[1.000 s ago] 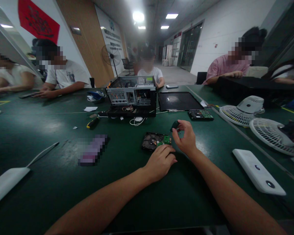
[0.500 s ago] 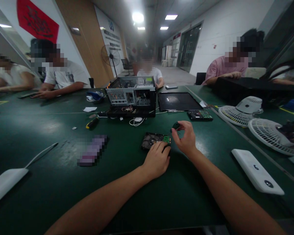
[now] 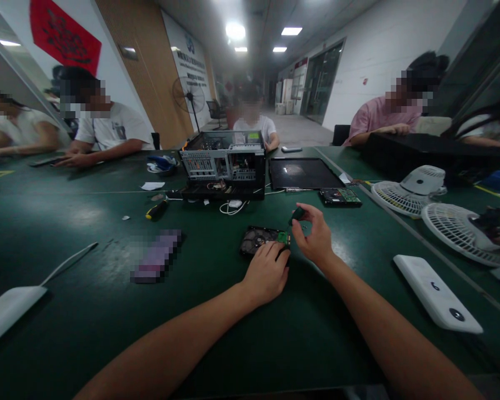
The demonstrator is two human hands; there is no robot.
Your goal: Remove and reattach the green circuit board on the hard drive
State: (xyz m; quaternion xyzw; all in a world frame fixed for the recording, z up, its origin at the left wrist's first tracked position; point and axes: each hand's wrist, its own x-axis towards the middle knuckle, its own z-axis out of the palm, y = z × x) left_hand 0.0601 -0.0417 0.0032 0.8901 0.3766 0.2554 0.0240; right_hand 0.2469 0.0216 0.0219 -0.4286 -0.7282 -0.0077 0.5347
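Observation:
A black hard drive (image 3: 258, 240) with a small green circuit board lies on the green table (image 3: 87, 311) in front of me. My left hand (image 3: 266, 275) rests on its near right corner, fingers curled down against it. Just right of the drive, my right hand (image 3: 314, 233) is raised a little and pinches a small dark tool handle (image 3: 298, 214) between thumb and fingers, its tip pointing down toward the drive's board.
An open computer case (image 3: 225, 162) stands behind the drive, with a dark side panel (image 3: 304, 173) and a second drive (image 3: 340, 196) to its right. A screwdriver (image 3: 157, 209) lies left. Two white fans (image 3: 408, 191) and a white device (image 3: 437, 293) sit right. Several people sit around.
My left hand slid slightly left and closer onto the drive's corner. My right hand with the tool shifted a little up and left; the drive stayed put.

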